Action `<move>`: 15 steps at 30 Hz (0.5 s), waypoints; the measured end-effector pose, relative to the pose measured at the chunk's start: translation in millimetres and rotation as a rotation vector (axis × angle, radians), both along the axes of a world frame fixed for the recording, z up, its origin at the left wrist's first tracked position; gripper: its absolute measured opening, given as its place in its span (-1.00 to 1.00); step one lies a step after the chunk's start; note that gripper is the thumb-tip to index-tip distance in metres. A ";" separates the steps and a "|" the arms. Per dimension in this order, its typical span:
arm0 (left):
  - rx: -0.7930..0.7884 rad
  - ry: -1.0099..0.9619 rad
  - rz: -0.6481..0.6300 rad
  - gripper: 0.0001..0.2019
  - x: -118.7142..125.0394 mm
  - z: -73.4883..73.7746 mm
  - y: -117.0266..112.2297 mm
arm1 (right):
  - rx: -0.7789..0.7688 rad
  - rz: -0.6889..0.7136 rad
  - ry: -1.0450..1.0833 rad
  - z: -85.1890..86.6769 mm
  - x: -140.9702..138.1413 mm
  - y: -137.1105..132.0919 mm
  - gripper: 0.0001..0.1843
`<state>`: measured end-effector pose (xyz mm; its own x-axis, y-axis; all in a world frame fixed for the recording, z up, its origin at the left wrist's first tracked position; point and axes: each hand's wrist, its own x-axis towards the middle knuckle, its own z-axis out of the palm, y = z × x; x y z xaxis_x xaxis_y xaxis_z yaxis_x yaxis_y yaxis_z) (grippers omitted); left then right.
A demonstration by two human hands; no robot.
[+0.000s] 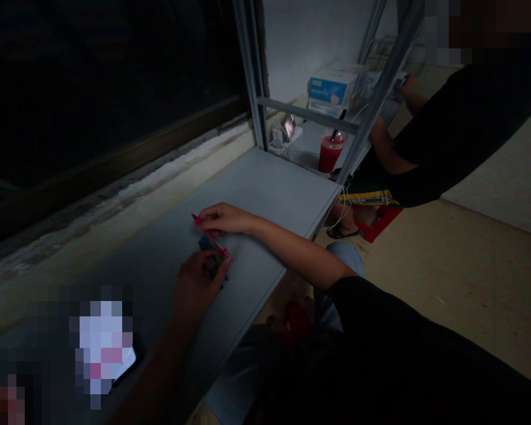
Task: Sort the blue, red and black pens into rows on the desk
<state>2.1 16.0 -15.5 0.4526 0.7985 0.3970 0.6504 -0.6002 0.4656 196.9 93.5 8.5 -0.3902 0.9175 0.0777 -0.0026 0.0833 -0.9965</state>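
A slim pen (218, 241) with pink ends and a clear middle stretches between my two hands, just above the grey tabletop (265, 183). Its far pink end is pinched in the fingers of my right hand (230, 218). My left hand (199, 280) grips the near pink end between thumb and fingers. Dark blue pieces (206, 243) lie on the table under and beside the pen, partly covered by my left hand; the dim light hides what they are.
A lit phone (126, 366), mostly blurred out, lies at the near left. Past the metal frame (310, 115) stand a cup of red drink (331, 152) with a black straw and a blue-and-white box (330, 88). Another person (469, 130) in black sits on a red stool (378, 224).
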 end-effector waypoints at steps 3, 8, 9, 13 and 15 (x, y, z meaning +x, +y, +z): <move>-0.001 -0.032 -0.006 -0.71 0.4 -1.0 -1.0 | -0.049 -0.057 0.060 2.4 1.2 -2.2 -0.73; -0.030 -0.067 0.050 -0.75 1.6 -0.9 -3.0 | -0.075 -0.057 0.046 2.0 3.4 -3.3 -0.66; -0.033 -0.066 0.064 -0.78 1.7 -0.7 -3.2 | -0.082 -0.060 0.022 1.1 3.5 -3.0 -0.63; -0.049 -0.106 0.128 -0.80 1.6 0.8 -3.4 | -0.092 -0.092 -0.025 -1.4 3.9 -1.5 -0.57; -0.064 -0.151 0.156 -0.74 1.5 1.2 -3.6 | -0.096 -0.106 -0.073 0.1 4.9 -1.5 -0.49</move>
<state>3.6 12.5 -14.3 0.2613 0.8798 0.3971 0.6530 -0.4641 0.5986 201.8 92.0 8.5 -0.2926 0.9555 -0.0378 0.0737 -0.0169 -0.9971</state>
